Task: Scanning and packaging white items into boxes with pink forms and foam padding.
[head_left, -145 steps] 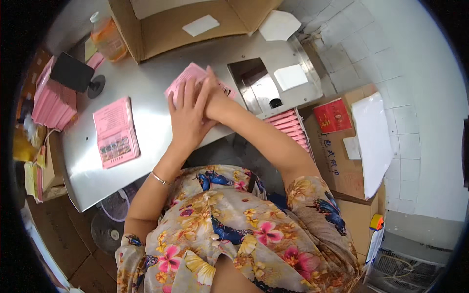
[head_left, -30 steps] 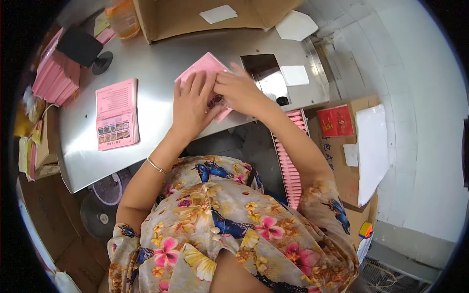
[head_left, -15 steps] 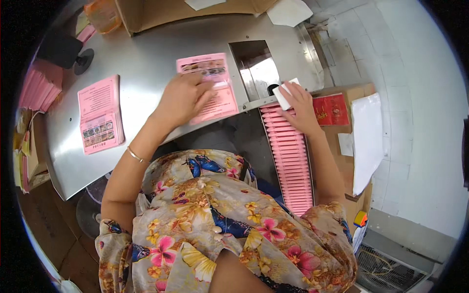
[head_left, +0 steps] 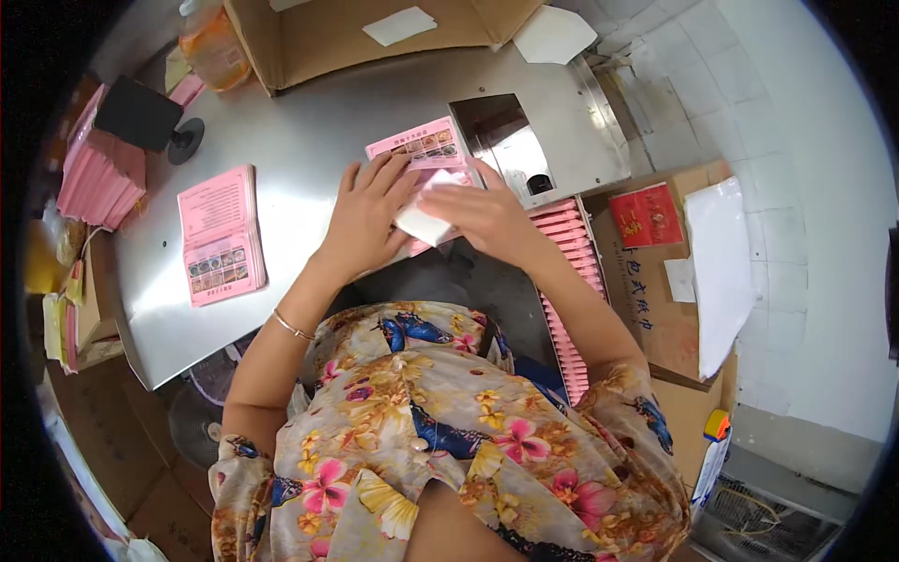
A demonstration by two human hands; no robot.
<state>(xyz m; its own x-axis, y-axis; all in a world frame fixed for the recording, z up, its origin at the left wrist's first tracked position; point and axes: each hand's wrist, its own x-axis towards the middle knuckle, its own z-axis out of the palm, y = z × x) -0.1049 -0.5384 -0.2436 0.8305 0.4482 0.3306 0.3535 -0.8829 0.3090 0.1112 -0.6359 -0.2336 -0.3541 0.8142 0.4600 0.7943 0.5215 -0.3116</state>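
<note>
A pink printed paper sheet (head_left: 412, 143) with rows of small pictures lies near the front edge of the metal table. Over its near half is a folded white tissue (head_left: 424, 224), slightly tilted. My right hand (head_left: 482, 217) is on the tissue, its fingers across the top and the thumb reaching toward the sheet's far part. On the tissue's left side my left hand (head_left: 369, 208) lies on the pink sheet, fingers stretched and apart. Both hands hide much of the sheet. Below my right forearm, a long row of pink packets (head_left: 567, 300) sits in a narrow tray.
A stack of folded pink sheets (head_left: 223, 234) lies left on the metal table (head_left: 300, 159). More pink stacks (head_left: 101, 180) stand beside a black stand (head_left: 140, 112). An open cardboard box (head_left: 375, 56) is at the back. A slot (head_left: 501, 140) opens in the table; cartons (head_left: 655, 309) stand right.
My right hand has brought the white tissue left from beside the packet row onto the pink sheet. My left hand has moved slightly right and spread its fingers. The view has shifted a little.
</note>
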